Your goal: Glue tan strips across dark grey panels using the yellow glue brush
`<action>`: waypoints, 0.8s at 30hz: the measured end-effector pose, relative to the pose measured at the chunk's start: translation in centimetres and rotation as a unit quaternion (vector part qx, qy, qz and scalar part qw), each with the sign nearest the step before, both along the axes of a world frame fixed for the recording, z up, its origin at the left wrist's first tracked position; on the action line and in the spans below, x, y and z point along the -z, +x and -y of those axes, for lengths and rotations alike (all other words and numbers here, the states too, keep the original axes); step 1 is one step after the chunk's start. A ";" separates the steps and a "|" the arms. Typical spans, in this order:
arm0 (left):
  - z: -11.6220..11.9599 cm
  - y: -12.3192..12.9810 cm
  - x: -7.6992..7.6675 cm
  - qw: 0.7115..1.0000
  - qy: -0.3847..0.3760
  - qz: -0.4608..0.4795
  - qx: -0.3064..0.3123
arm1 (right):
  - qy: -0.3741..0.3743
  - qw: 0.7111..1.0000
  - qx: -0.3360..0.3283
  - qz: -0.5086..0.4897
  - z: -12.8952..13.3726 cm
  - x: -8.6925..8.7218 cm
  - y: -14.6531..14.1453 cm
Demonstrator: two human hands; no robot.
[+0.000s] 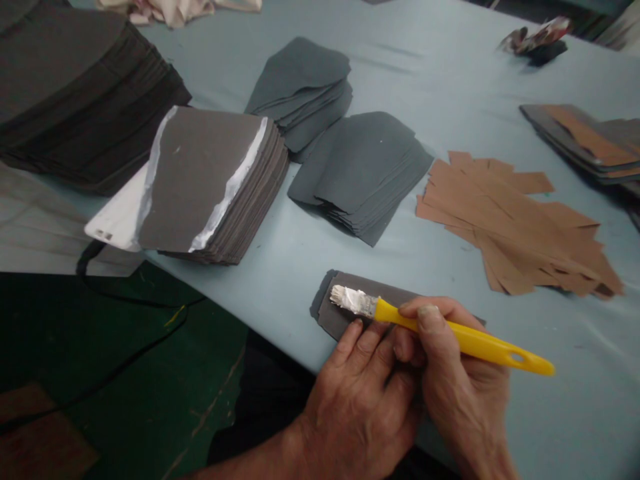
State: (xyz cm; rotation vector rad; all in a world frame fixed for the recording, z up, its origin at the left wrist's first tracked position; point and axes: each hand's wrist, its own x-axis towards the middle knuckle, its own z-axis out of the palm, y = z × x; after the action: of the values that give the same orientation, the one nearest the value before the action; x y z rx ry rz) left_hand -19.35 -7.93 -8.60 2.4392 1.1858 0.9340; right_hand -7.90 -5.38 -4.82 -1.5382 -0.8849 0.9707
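Note:
My right hand (450, 360) is closed around the yellow handle of a brush (480, 343), whose bristles are coated in white paste. The brush tip lies over the left part of a dark grey piece (333, 313) near the table's front edge. My left hand (365, 380) lies on that piece with its fingers stretched out, pressing its near side. Part of the piece is hidden under both hands. To the upper left, a stack of dark pieces (200, 173) has white paste along two sides of its top sheet.
Two fanned stacks of grey pieces (305, 80) (365, 167) lie mid-table. Brown strips (515, 220) are heaped to their right, with layered pieces (590, 137) beyond. A tall dark stack (75, 87) stands far left. A black strap (125, 300) hangs below the blue table (280, 293).

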 end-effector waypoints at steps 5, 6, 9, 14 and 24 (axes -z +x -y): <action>0.0 0.1 0.2 1.000 0.000 0.008 -0.001 | 0.002 1.000 0.005 0.028 0.0 0.1 0.2; 0.0 0.1 0.2 1.000 0.001 0.010 -0.001 | 0.002 0.999 0.005 0.035 0.0 0.2 0.2; 0.0 0.2 0.2 1.000 0.002 0.007 -0.002 | 0.003 0.999 0.002 0.041 0.1 0.3 0.3; 0.0 0.3 0.2 1.000 0.009 0.006 -0.011 | 0.011 0.999 0.004 0.041 0.0 0.3 0.2; 0.0 0.2 0.1 1.000 0.011 0.000 -0.005 | 0.025 0.999 -0.010 0.030 -0.1 0.1 0.2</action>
State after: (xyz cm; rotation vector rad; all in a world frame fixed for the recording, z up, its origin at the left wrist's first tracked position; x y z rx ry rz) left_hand -19.19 -7.90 -8.69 2.4529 1.1935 0.9561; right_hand -7.69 -5.24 -4.90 -1.5248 -0.9624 0.9141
